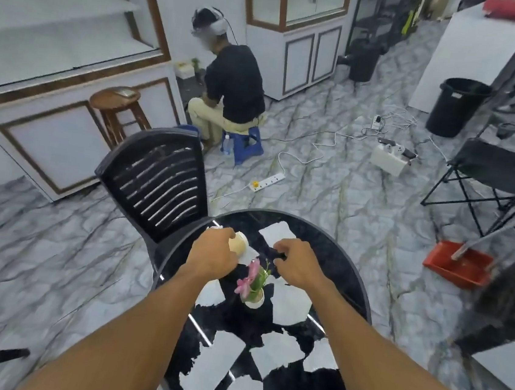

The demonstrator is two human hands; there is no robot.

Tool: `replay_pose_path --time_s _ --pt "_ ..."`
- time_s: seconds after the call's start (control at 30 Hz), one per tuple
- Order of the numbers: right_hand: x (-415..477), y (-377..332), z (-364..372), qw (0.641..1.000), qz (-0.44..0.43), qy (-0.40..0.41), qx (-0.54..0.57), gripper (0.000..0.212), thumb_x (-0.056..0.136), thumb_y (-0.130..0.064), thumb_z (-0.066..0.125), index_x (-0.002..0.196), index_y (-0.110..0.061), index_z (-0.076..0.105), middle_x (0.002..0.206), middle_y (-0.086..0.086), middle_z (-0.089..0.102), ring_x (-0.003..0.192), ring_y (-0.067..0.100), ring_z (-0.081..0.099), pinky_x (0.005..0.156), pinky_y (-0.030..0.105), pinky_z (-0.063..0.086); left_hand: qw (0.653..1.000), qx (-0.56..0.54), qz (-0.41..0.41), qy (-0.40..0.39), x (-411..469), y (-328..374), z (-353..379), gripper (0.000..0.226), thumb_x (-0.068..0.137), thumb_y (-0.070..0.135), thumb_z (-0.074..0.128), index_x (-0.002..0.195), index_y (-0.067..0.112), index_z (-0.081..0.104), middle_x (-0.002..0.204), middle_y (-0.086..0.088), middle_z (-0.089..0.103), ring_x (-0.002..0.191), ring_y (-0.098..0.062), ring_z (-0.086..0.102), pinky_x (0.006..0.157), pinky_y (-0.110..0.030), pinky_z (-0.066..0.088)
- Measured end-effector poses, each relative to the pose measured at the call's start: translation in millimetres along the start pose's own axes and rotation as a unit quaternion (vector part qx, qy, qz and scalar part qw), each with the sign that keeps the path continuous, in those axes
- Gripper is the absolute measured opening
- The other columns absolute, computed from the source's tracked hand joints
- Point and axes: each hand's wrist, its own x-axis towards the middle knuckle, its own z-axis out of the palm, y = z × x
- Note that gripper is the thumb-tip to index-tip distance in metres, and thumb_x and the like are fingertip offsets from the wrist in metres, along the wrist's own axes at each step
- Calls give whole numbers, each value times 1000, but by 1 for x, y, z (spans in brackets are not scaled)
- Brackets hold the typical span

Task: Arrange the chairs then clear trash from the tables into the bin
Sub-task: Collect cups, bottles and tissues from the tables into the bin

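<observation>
Scraps (pixel 216 365): torn white paper lies scattered over the round black tabletop (pixel 335 257), lower centre of the frame. This trash is not yet cleared.
Flower pot (pixel 254 293): upright at mid-tabletop, between the forearms. It is decoration, judged to stay.
Left hand (pixel 212 252): fingers wrapped around a tilted cup (pixel 239 243) at the far left edge, judged a pick-up for disposal.
Right hand (pixel 296 262): fingers curled just short of a far scrap (pixel 277 232). Whether they pinch anything cannot be told.
Chair (pixel 156 181): close against the tabletop, left of centre. It looks arranged.
Bin (pixel 457 108): upper right, well apart from the tabletop, so trash must be carried across the floor.
</observation>
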Motion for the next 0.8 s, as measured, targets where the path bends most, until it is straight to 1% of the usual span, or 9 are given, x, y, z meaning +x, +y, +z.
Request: replay_pose_path --time_s 0.1,0.17,0.2,0.27,0.37,0.43,0.53,0.67,0.8 --pt "20 4 10 1000 25 -9 -5 42 85 -8 64 127 -14 63 128 3 63 116 22 59 88 33 54 999 6 -29 -26 25 -16 6 58 78 22 65 135 22 56 122 -5 63 105 -25 61 75 -31 47" --pt "34 9 13 999 44 -14 -10 43 85 -2 59 125 -14 64 129 3 63 117 22 60 91 33 53 998 6 -41 -46 41 -25 13 58 74 21 67 131 22 57 117 -3 62 96 -22 59 72 -33 50" --pt "40 11 14 998 55 -15 -13 43 84 0 57 124 -14 65 128 5 64 116 22 60 95 33 51 998 13 -38 -56 49 -30 17 58 73 21 67 130 21 57 118 -3 62 96 -22 59 73 -34 52" --pt "50 17 17 996 88 -12 -15 39 83 1 56 119 -12 67 123 7 66 114 24 62 97 36 51 996 36 -27 -80 68 -41 26 61 71 23 66 130 19 56 122 -4 62 108 -24 59 84 -38 54" --pt "58 27 26 991 129 -19 -27 29 80 0 56 105 -6 70 113 13 70 105 31 65 90 46 55 990 82 -17 -113 95 -54 41 66 73 27 67 136 19 49 130 -3 54 121 -27 51 96 -44 48" --pt "60 35 35 988 151 -28 -25 35 80 -1 56 111 -10 70 119 7 68 111 27 63 94 42 53 986 102 -11 -133 107 -60 54 69 75 31 68 139 20 45 134 -4 50 124 -27 48 98 -44 44" --pt "56 47 45 982 184 -30 -9 43 84 0 54 124 -15 64 130 3 62 120 21 58 101 33 47 980 122 -2 -160 116 -66 71 71 78 36 68 140 20 39 124 -3 56 116 -27 54 93 -43 45" --pt "44 58 49 977 212 -22 -10 40 84 -5 57 122 -17 65 128 3 63 119 20 57 100 32 47 979 137 17 -148 118 -63 77 61 75 35 69 128 19 44 105 -2 63 102 -25 61 89 -43 50" --pt "30 53 33 974 226 8 0 36 82 -7 61 116 -16 68 121 3 66 111 20 61 94 31 49 980 145 59 -122 120 -37 55 55 74 32 70 122 18 47 105 -3 65 104 -27 60 91 -44 49"
